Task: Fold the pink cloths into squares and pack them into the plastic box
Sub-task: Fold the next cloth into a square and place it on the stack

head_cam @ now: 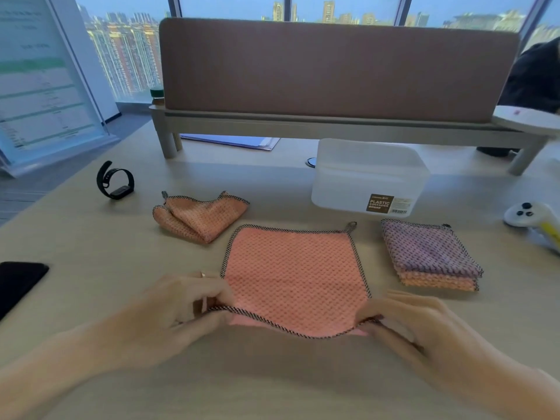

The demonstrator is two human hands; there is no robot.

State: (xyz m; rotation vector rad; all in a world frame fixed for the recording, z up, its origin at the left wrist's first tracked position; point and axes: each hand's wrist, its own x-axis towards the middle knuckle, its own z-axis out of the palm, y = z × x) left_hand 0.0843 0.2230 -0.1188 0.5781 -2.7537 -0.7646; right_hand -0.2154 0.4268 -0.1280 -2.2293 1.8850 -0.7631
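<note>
A pink cloth (295, 274) with a dark checked hem lies spread flat on the desk in front of me. My left hand (185, 304) pinches its near left corner and my right hand (406, 322) pinches its near right corner, both lifting the near edge slightly. A second pink cloth (201, 216) lies crumpled to the back left. A folded stack (430, 256) of a purple cloth on pink ones sits to the right. The translucent plastic box (368, 177) stands behind, its inside not visible.
A black wristband (115, 180) lies at back left and a black phone (18, 283) at the left edge. A white controller (533, 219) sits far right. A desk shelf with a brown divider panel (333, 68) runs along the back.
</note>
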